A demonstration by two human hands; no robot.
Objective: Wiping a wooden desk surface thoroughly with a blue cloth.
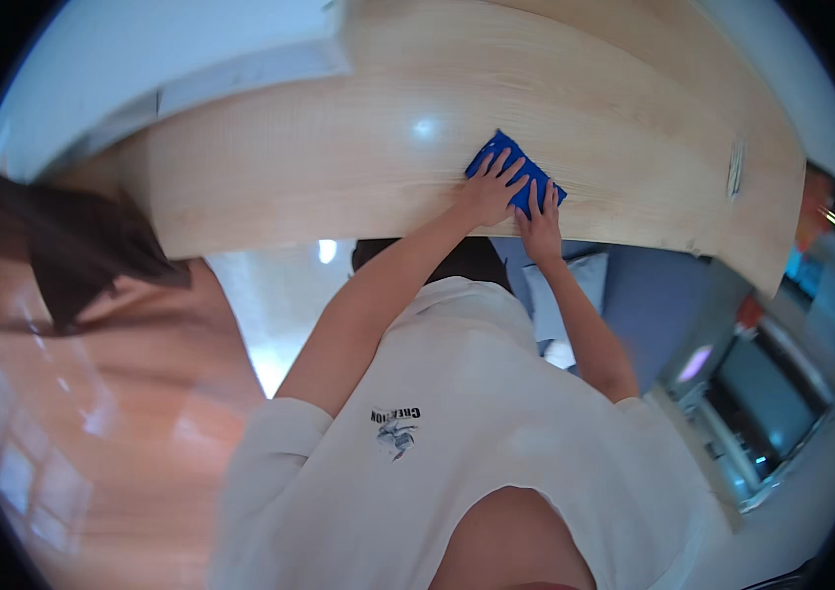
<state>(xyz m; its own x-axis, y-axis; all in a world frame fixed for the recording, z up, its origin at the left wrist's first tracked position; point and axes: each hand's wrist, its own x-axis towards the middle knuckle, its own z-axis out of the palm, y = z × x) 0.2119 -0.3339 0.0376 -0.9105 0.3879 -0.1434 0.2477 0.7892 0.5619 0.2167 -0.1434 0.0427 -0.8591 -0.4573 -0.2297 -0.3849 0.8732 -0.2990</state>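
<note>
A folded blue cloth [517, 166] lies at a slant on a light wood-grain surface [277, 162], close to its near edge. My left hand [491, 193] rests flat on the cloth, its fingers spread across the top. Beside it, my right hand [541, 220] presses the cloth's lower right part with the fingertips, fingers apart and pointing away from me. The two hands are almost touching. Whether either thumb is tucked under the cloth cannot be seen.
A white boxy object [255, 70] stands on the surface at the upper left. Dark brown fabric [85, 251] hangs over at left, by a glossy reddish-brown surface [144, 413]. Below the near edge are a grey-blue cushioned seat [653, 302] and a pale pillow [591, 284].
</note>
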